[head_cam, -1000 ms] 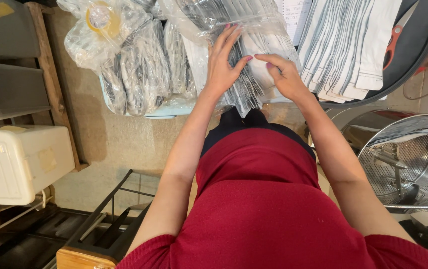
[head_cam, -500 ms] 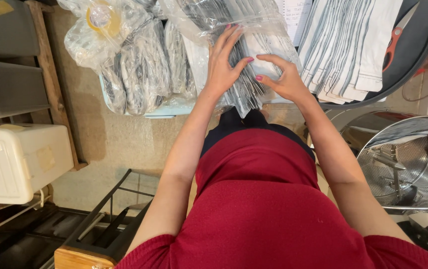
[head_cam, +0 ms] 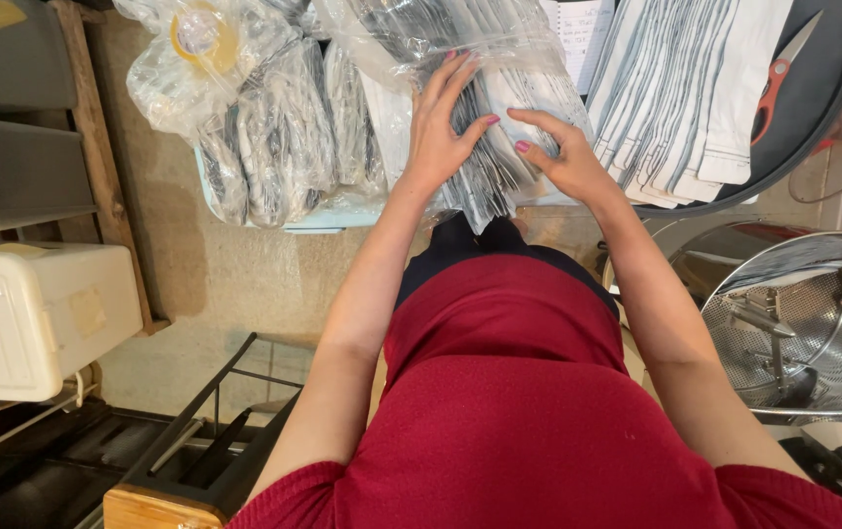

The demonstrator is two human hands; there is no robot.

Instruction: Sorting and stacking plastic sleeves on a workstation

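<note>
Fingers of the right hand (head_cam: 570, 162) have lifted and curled slightly since a second ago, now arched with only the tips pressing on the clear plastic bag (head_cam: 499, 69), while the left hand (head_cam: 438, 127) stays spread flat on it. Both hands rest on the same bag, fingers wide, gripping nothing closed. Inside it is a stack of folded grey-and-white cloths, and its near corner hangs over the edge of the surface. Just left of the left hand lie more bagged bundles (head_cam: 274, 127) of striped cloth, crumpled and shiny, with a roll of yellowish tape (head_cam: 196, 37) showing through the plastic at their far end. Right of the right hand, unbagged white cloths with grey stripes (head_cam: 686, 88) are fanned across a dark round tray (head_cam: 828, 88), beside orange-handled scissors (head_cam: 777, 73). A white sheet with writing (head_cam: 583, 29) sits beyond the right hand. Far left, a white plastic box (head_cam: 34, 318) occupies a shelf.
</note>
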